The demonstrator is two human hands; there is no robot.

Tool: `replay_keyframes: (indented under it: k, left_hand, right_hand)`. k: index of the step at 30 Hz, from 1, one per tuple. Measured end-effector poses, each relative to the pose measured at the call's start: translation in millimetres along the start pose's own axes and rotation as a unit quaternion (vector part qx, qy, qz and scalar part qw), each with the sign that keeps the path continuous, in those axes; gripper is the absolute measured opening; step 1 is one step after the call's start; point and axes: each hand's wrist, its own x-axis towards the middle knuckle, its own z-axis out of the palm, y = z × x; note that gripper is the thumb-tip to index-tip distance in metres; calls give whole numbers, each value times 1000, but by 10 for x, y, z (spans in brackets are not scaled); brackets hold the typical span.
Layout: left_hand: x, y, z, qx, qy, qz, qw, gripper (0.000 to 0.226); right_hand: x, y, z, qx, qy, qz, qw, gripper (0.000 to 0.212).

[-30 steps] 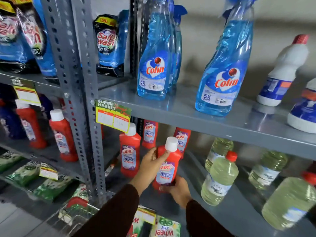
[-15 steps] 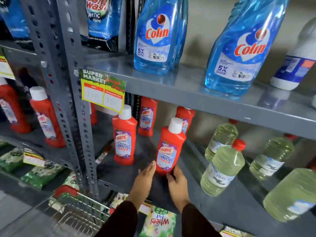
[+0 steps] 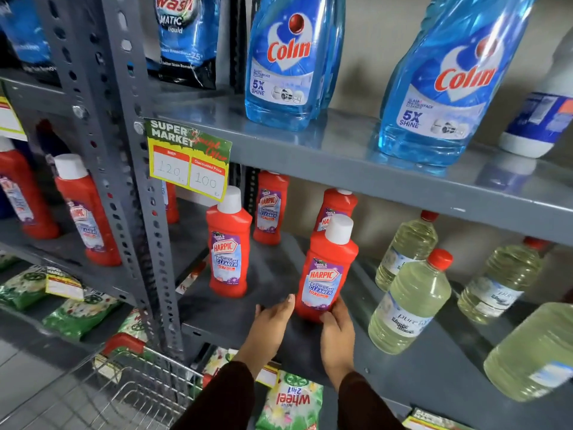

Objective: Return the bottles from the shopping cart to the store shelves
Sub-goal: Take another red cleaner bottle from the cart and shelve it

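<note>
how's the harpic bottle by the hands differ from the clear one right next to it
The Harpic bottle is opaque red with a white cap; the clear bottle holds pale yellow liquid under a red cap. The right hand touches the Harpic; nothing touches the clear one. Both stand on the same shelf.

Seven red Harpic bottles, maybe; two blue Colin bottles; four pale liquid bottles

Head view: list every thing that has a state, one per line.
Front red Harpic bottle with white cap: upright on the grey metal shelf, cap on.
Left hand: open, beside the bottle's base, contact unclear.
Right hand: fingers touching the base.
Clear red-capped bottle of pale liquid: upright, capped.
Wire shopping cart: contents mostly out of view.
</note>
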Motion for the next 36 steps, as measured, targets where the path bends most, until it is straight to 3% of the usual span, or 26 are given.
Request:
replay_keyframes:
  k: [2,4,5,7,10,13,16,20,25,27,29,34,36]
  left_hand:
    - [-138,-76,-19,-119,98,20,988,26]
    - [-291,-142,-142,-194,212,39,957,31]
    - [-331,-148,-245,-223,252,46,941,36]
    - [-311,-147,-532,-278,277,59,918,49]
    - [-122,-103,-882,-293,247,60,922,63]
    - [36,-55,-999,-228,198,47,952,60]
    - [147,-132,-999,-222,168,50,959,51]
    - [196,-243,-1103,-202,102,50,973,58]
    - [457,-36,-1161,-20,-6,-33,999,72]
    - [522,25,-1172,139,-48,-58,987,92]
    - [564,36,-1182,236,-62,-60,968,91]
    - [604,39,-1206,247,-72,-74,964,84]
    - [369,14,-1212,131,-9,-56,990,62]
  right_hand:
    - [-162,78,-52,18,78,33,996,49]
    - [-422,177,-53,8,138,31,990,42]
    - [-563,193,-19,-5,133,11,991,41]
    - [-735,216,149,-38,43,-23,998,51]
    - [-682,131,539,-129,-139,-59,980,52]
    - [-417,-22,991,-159,-223,-49,961,70]
    - [-294,-51,1210,-195,-221,-71,953,77]
    - [-352,44,1239,-224,-215,-94,946,78]
    - [-330,86,1220,-179,-163,-81,967,76]
    - [-315,97,1207,-155,-141,-75,975,72]
    - [-298,118,1207,-140,-124,-77,979,68]
    - [-289,135,1242,-120,-129,-73,982,64]
    - [-318,90,1235,-105,-117,-58,986,64]
